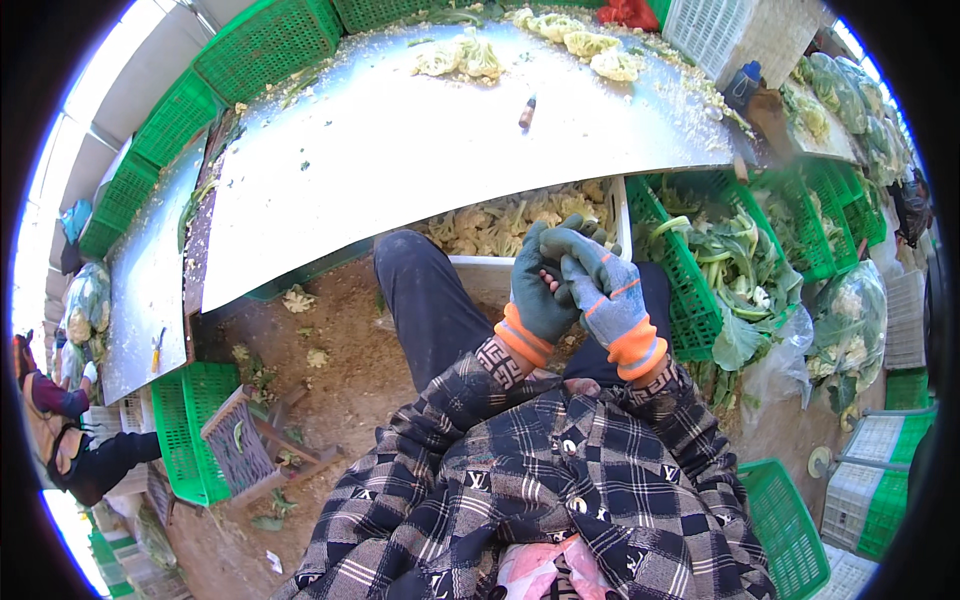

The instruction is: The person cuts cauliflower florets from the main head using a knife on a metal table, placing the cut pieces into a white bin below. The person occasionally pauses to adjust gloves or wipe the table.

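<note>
My left hand (534,296), in a dark green coated work glove with an orange cuff, is raised over my lap with its palm turned up. My right hand (611,289), in a matching glove, meets it with the fingers curled together. Bare fingertips show between the gloves; whether anything is held there is hidden. Just beyond both hands, a white crate (487,261) filled with cut cauliflower florets (502,225) stands partly under the table edge. A knife (528,112) with a brown handle lies on the metal-topped table (360,172), its blade lost in glare.
Cauliflower heads (457,58) lie at the table's far side. Green crates (266,49) line its back. To my right, a green crate (679,292) holds leaves and stalks beside bagged cauliflower (847,322). A low stool (244,442) stands left; another person (60,420) sits farther left.
</note>
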`<act>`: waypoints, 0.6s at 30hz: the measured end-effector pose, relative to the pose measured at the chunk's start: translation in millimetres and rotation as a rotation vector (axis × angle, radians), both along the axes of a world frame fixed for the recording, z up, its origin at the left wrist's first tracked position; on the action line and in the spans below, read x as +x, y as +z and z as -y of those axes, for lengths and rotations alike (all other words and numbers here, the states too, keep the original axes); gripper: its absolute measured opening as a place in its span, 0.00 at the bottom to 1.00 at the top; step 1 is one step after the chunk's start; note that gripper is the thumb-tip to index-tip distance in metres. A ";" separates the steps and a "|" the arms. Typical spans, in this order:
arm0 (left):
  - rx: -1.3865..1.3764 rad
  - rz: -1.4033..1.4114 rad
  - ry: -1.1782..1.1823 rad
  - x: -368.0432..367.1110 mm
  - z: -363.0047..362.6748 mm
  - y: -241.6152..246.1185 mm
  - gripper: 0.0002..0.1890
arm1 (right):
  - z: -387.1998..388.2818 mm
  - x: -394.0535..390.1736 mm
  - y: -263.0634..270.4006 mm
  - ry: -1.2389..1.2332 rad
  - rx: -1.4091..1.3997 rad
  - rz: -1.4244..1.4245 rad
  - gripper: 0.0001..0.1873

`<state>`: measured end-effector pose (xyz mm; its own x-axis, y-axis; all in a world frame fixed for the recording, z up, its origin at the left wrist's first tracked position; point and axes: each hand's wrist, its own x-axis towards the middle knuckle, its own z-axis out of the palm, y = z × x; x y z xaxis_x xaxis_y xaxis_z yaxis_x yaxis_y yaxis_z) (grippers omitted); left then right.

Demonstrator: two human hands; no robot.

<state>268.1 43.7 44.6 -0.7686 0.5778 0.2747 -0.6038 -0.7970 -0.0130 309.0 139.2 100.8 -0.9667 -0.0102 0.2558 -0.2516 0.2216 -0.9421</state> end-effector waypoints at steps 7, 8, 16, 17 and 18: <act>-0.261 -0.063 0.193 -7.7 -9.7 -23.0 0.23 | 7.0 -2.3 -1.6 -0.084 -0.062 -0.117 0.16; -0.015 -0.069 0.009 -16.4 -3.6 -29.6 0.22 | 6.7 -0.9 1.7 -0.110 -0.154 -0.097 0.16; -0.676 -0.033 0.393 -1.7 -7.0 32.1 0.21 | 1.5 -16.2 -21.9 -0.443 -0.664 -0.216 0.17; -0.851 -0.196 0.468 2.0 -8.0 40.2 0.21 | -1.5 -18.5 -28.1 -0.270 -0.826 -0.079 0.19; -1.027 -0.355 0.555 6.4 -9.0 54.1 0.21 | -14.3 -26.2 -46.1 0.032 -0.924 -0.122 0.19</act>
<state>274.5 52.7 98.7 -0.9552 0.2668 0.1282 -0.0199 -0.4900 0.8715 282.8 153.5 54.7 -0.9352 0.2224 0.2755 -0.3539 -0.6117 -0.7075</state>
